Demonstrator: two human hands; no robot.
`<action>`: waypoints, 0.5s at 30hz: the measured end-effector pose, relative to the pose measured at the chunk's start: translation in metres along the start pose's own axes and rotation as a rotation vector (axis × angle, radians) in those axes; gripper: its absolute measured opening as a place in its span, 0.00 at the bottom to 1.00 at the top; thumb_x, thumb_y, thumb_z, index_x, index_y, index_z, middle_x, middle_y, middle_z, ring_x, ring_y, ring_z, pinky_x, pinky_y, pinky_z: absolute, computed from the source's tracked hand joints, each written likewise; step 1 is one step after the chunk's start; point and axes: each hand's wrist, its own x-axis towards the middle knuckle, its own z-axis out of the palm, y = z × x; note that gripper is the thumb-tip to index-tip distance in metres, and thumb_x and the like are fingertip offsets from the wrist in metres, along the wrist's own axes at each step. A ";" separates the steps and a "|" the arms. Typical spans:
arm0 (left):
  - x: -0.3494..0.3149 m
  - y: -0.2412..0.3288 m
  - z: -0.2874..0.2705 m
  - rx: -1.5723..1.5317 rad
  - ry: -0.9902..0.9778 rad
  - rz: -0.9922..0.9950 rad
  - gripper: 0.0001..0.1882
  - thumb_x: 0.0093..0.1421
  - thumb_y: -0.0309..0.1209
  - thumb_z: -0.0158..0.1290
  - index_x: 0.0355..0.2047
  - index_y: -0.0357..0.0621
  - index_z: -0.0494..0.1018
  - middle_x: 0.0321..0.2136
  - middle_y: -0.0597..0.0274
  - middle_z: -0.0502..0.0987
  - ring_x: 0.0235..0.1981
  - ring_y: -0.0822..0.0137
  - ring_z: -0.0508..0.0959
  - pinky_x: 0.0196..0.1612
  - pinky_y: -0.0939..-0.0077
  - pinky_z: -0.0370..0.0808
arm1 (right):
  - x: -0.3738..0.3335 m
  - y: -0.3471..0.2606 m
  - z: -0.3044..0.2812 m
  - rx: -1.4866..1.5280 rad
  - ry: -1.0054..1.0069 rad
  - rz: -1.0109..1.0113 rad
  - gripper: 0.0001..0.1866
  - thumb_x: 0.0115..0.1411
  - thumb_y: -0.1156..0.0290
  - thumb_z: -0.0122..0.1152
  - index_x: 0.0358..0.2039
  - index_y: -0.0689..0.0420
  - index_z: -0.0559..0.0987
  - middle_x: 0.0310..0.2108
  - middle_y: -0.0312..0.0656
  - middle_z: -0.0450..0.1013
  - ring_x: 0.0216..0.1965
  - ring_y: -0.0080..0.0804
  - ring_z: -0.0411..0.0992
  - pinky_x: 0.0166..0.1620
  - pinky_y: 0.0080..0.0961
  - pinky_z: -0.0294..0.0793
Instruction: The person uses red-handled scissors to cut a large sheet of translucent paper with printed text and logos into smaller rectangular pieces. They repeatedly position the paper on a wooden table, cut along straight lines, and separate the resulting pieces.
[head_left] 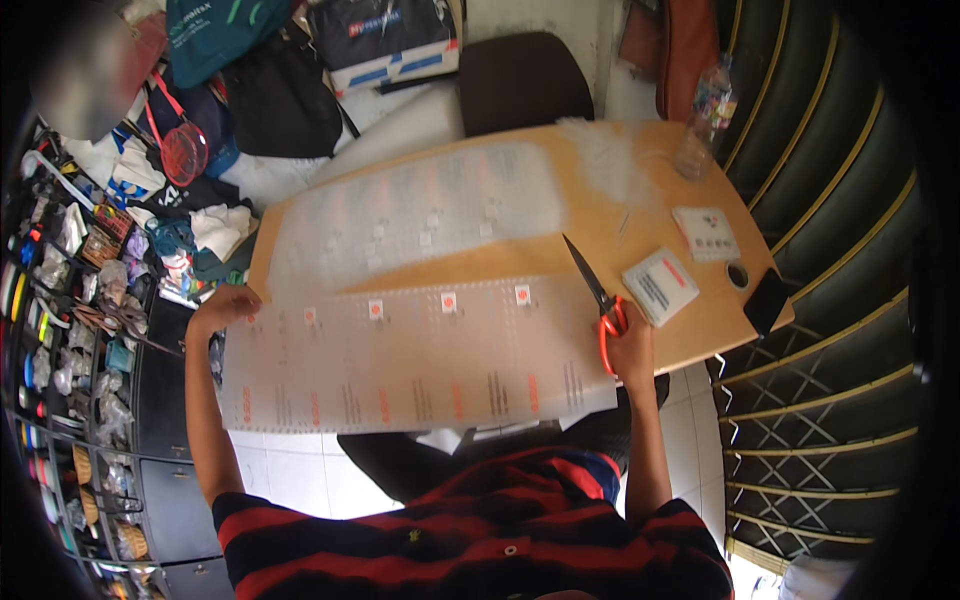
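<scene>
Sheet [410, 350]: translucent, red-and-dark print | left fingers [241, 299]: pinching its far corner | right fingers [630, 338]: holding orange-handled scissors [605, 301]

Head-worn fisheye, left of its pair. Looks down and forward over table [475, 258]: shirt [420, 535] nearest, left hand [228, 305] and right hand [632, 345] mid-range, chair [525, 85] far, gate [820, 345] right. Straight edges bow toward dark rim.
</scene>
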 end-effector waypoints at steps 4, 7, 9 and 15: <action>0.008 -0.008 0.016 0.006 0.118 0.009 0.06 0.55 0.23 0.59 0.33 0.37 0.78 0.23 0.64 0.78 0.24 0.73 0.75 0.29 0.77 0.69 | -0.005 0.005 0.004 -0.107 -0.007 0.008 0.12 0.53 0.71 0.63 0.37 0.61 0.78 0.26 0.55 0.75 0.30 0.52 0.77 0.32 0.38 0.73; 0.017 -0.021 0.026 0.149 0.255 0.093 0.07 0.53 0.23 0.60 0.34 0.39 0.78 0.21 0.63 0.77 0.23 0.73 0.74 0.30 0.76 0.68 | -0.004 0.011 0.009 -0.130 -0.011 0.005 0.14 0.52 0.69 0.65 0.39 0.60 0.79 0.26 0.54 0.76 0.30 0.53 0.77 0.33 0.39 0.75; 0.022 -0.026 0.031 0.282 0.347 0.117 0.11 0.52 0.25 0.62 0.37 0.42 0.78 0.24 0.61 0.77 0.26 0.68 0.76 0.31 0.72 0.70 | -0.003 0.011 0.013 -0.168 0.007 -0.004 0.16 0.52 0.66 0.67 0.39 0.59 0.79 0.25 0.52 0.77 0.30 0.52 0.77 0.33 0.39 0.75; 0.044 0.052 0.098 0.501 0.589 0.309 0.15 0.54 0.26 0.61 0.43 0.43 0.75 0.40 0.57 0.78 0.41 0.58 0.78 0.44 0.66 0.74 | -0.008 0.004 0.008 -0.171 0.033 0.047 0.14 0.52 0.68 0.67 0.38 0.60 0.79 0.25 0.52 0.77 0.29 0.50 0.78 0.33 0.37 0.75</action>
